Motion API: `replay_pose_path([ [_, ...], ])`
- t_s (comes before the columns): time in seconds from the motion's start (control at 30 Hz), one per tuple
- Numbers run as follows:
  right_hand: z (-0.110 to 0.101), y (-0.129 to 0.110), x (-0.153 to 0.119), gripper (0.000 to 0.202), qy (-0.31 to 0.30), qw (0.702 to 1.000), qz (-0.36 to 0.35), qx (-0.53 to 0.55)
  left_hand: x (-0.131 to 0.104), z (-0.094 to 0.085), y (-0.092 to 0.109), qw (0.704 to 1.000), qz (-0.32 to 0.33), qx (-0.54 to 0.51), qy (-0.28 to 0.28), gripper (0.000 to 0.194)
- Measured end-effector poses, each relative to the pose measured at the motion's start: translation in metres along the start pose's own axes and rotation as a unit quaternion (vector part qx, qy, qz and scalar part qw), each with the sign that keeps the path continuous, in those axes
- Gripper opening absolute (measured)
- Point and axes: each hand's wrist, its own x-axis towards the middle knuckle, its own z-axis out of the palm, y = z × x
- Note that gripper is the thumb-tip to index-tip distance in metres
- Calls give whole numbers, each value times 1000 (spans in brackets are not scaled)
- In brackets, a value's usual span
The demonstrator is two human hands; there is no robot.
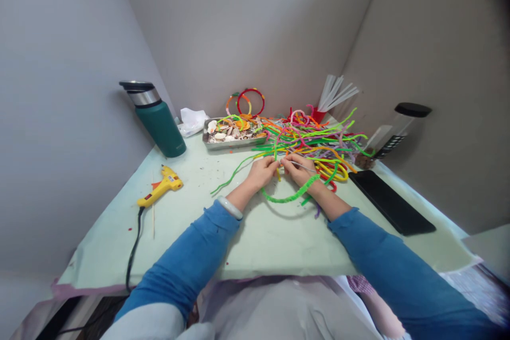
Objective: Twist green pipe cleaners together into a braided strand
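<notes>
My left hand (262,172) is closed in a pinch on one end of a bright green pipe cleaner hoop (285,200), which curves below both hands above the table. Just beside it, my right hand (299,171) pinches a thin pale grey strand (300,165) that runs back across its fingers; whether this is a wire or a pipe cleaner I cannot tell. The fingertips of both hands almost meet, and what lies between them is too small to make out. A heap of colourful pipe cleaners (319,135) spreads behind and right of my hands.
A metal tray (235,144) holds seashells. Two decorated rings (251,90) lean on the wall. Left are a green bottle (161,127) and a yellow glue gun (161,187) with its cord. Right are a black phone-like slab (392,203), a clear container (392,125) and white sticks (334,93).
</notes>
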Motion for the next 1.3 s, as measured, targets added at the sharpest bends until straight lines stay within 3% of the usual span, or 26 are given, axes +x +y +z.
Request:
replay_pose_path([
  [1.3, 2, 0, 1, 25, -19, 999, 8, 24, 0, 1, -4, 1000, -1, -4, -1, 35],
])
